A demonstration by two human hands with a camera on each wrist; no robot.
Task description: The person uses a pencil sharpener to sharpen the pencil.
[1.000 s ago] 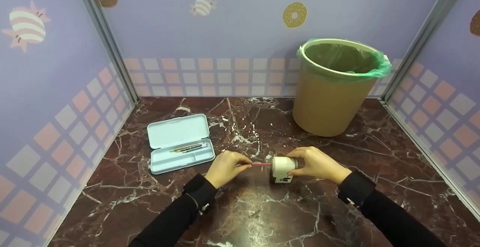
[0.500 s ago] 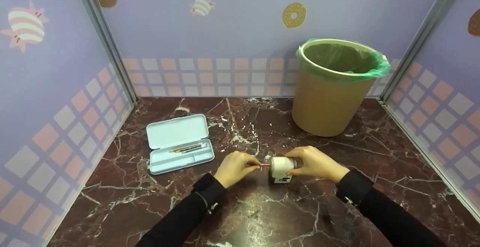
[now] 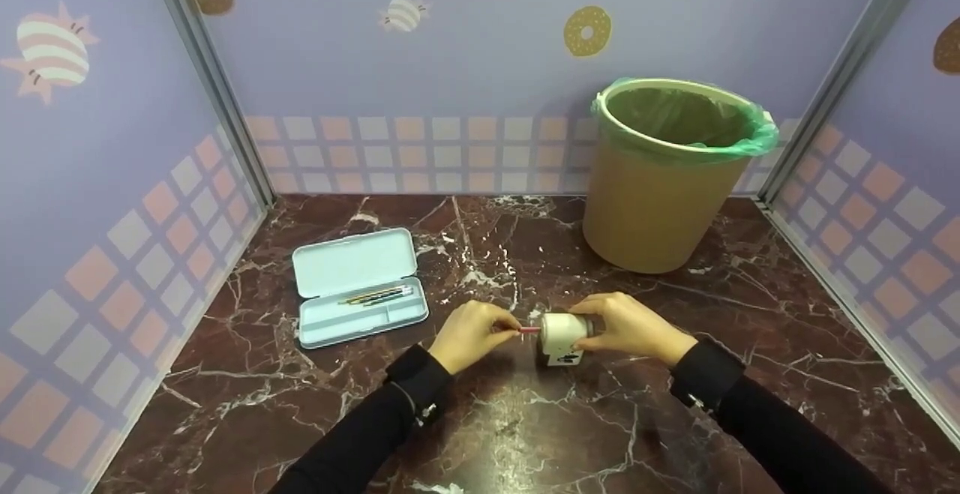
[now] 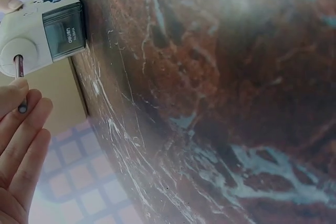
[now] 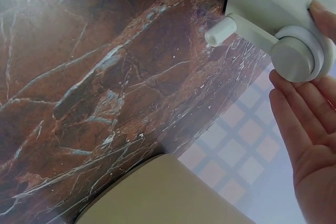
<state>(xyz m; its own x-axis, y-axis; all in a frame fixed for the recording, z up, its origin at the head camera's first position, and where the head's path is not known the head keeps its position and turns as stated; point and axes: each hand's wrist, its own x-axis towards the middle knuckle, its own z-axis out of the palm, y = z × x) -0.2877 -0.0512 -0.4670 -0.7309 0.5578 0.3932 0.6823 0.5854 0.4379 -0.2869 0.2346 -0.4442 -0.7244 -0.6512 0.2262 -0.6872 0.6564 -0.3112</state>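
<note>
The cream, boxy, probably plastic crank sharpener point(image 3: 562, 336) stands upright on the dark red marbled worktop point(image 3: 517, 419), and every other place here is reckoned from it. The left hand point(image 3: 469, 336), at the sharpener's left, pinches a slim red pencil point(image 3: 531, 330) near its outer end; the pencil runs level into the round port on that side. The right hand point(image 3: 630, 327) grips the sharpener's body from its right, fingers over the top and thumb on the near face. The sharpener looks rigid, smooth and fairly light, so it may slide unless held by the body, clear of its white crank handle point(image 5: 223, 31). The pencil should be stiff and very light, its point the fragile part; it is best pinched at the outer end, in line with the port. Its tip is hidden inside the sharpener, and the right hand covers the crank side in the head view. The smoky clear compartment point(image 4: 64, 30) in the sharpener's base is too dark to tell what it holds; the right wrist view cuts off part of the body.
</note>
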